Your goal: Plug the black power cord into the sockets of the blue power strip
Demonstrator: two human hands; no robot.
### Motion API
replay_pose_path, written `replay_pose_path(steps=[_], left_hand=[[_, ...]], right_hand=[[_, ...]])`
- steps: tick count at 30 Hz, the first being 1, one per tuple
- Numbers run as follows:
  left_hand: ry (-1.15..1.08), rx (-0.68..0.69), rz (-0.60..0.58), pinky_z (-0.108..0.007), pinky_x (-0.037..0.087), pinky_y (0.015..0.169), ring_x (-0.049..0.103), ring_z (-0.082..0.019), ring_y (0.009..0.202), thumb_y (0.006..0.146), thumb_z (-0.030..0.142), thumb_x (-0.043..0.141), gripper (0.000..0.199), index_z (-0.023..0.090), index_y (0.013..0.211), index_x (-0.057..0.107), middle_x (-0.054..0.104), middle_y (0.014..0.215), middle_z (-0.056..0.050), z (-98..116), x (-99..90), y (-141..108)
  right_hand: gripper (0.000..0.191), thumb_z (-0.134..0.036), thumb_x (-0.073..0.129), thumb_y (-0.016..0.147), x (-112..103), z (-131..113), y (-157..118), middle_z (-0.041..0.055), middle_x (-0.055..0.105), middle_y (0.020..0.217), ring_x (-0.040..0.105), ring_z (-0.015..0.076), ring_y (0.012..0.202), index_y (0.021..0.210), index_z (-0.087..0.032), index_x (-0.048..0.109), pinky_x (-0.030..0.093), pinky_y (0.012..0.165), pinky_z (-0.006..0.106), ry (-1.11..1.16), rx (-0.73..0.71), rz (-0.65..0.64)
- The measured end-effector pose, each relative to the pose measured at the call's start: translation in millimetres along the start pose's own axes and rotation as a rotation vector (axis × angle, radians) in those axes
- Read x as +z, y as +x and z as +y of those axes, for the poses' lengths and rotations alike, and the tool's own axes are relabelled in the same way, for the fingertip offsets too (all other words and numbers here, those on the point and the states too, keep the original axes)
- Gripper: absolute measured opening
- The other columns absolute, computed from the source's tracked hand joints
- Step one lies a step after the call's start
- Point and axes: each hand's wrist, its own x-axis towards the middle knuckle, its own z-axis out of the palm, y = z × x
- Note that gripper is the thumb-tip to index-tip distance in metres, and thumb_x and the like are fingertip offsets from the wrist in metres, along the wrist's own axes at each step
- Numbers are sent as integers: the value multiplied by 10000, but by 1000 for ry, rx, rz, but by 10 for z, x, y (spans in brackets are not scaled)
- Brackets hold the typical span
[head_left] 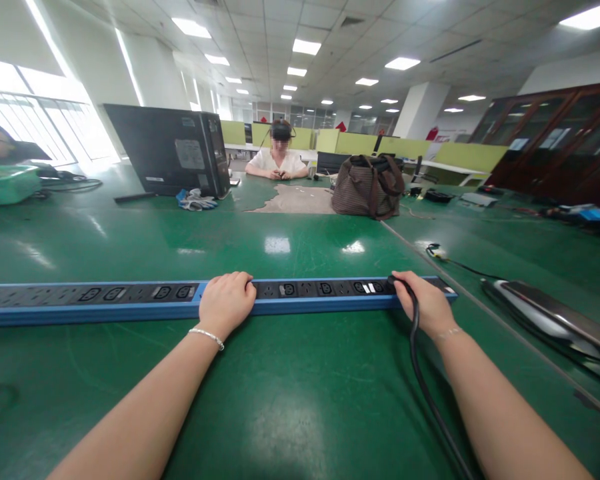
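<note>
A long blue power strip [310, 307] with black sockets lies across the green table, running out of view on the left. Near the strip's middle, my left hand [227, 300] is wrapped over it from above, a silver bracelet on the wrist. Toward the right end, the fingers of my right hand [423, 303] are closed on a black plug [392, 281] at one of the sockets. How deep the plug sits is hidden by my fingers. From it a thick black power cord [420, 367] hangs in a curve toward the lower right, past my right forearm.
Behind the strip stand a black computer case [165, 147], a pair of gloves [197, 200] and a brown bag [365, 187]. A long metallic device [555, 317] with a cable lies on the right. A green basket [10, 185] is far left. A person [277, 160] sits opposite.
</note>
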Motion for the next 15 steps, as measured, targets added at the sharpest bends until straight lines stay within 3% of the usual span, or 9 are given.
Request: replay_pose_path(steps=[15], left_hand=[[7,-20,-25,-348,419,833,628,-215,895,829,278,339,351,196,939,663,703,945,-48,-10,5,13]], right_hand=[[303,-348,414,859,104,-43,-112,69,698,933,662,224,795,1014,-196,626,501,647,302,-79,120,71]])
